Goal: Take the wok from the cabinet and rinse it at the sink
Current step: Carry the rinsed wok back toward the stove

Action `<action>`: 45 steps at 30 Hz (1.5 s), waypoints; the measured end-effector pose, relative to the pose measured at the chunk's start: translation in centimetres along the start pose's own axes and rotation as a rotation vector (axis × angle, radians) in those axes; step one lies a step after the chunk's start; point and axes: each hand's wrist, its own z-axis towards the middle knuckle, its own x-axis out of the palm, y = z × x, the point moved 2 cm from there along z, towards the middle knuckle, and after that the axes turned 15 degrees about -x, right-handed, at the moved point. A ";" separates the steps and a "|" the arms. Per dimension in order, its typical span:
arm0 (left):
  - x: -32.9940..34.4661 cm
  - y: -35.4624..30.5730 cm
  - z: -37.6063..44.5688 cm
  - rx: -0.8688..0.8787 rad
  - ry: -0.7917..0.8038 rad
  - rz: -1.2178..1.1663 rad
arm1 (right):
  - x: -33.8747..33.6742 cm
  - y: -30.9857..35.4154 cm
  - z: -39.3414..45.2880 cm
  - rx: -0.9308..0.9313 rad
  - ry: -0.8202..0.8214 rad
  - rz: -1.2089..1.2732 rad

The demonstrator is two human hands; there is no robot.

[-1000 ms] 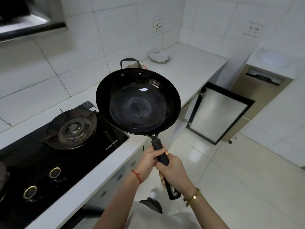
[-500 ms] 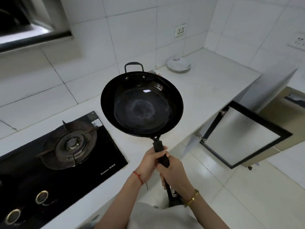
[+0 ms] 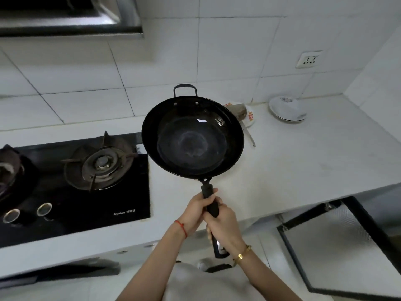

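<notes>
Both hands are wrapped round the long black handle of the wok (image 3: 192, 136): the left hand (image 3: 196, 208) grips higher up, nearer the pan, and the right hand (image 3: 225, 224) grips just below it, the two touching. The wok is held in the air above the white surface (image 3: 303, 157), its dark inside facing up and its small loop handle pointing toward the wall.

To the left, set into the surface, is a black glass hob (image 3: 71, 181) with a gas burner (image 3: 99, 162) and two round knobs near its front edge (a second burner shows only partly at the far left). Behind the wok lies a small packet (image 3: 249, 115) with a metal utensil (image 3: 249, 135) beside it, what kind I cannot tell. Farther right, near the corner, a stack of white plates (image 3: 286, 108) rests on the surface.

The walls are white tile, with a socket (image 3: 309, 59) above the plates and a hood (image 3: 71, 16) over the hob. Low on the right a cabinet door (image 3: 338, 246) with a dark frame stands open over the pale tiled floor (image 3: 263, 248).
</notes>
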 end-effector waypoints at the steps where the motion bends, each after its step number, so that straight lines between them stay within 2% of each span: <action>1: 0.1 0.0 0.4 0.015 -0.013 -0.034 | -0.2 -0.3 0.5 -0.010 0.012 -0.018; 7: -0.3 -0.8 1.9 0.031 -0.062 -0.185 | 0.2 -1.7 2.9 -0.037 0.093 -0.033; 14: -1.7 -1.1 3.3 0.018 -0.110 -0.256 | 1.3 -2.5 4.4 -0.027 0.109 -0.009; 27: -3.7 -0.9 5.0 -0.010 -0.166 -0.134 | 2.4 -3.7 5.4 0.077 0.079 0.040; 45: -4.8 -0.6 5.0 -0.027 -0.152 -0.165 | 3.8 -4.4 5.6 0.099 0.077 0.034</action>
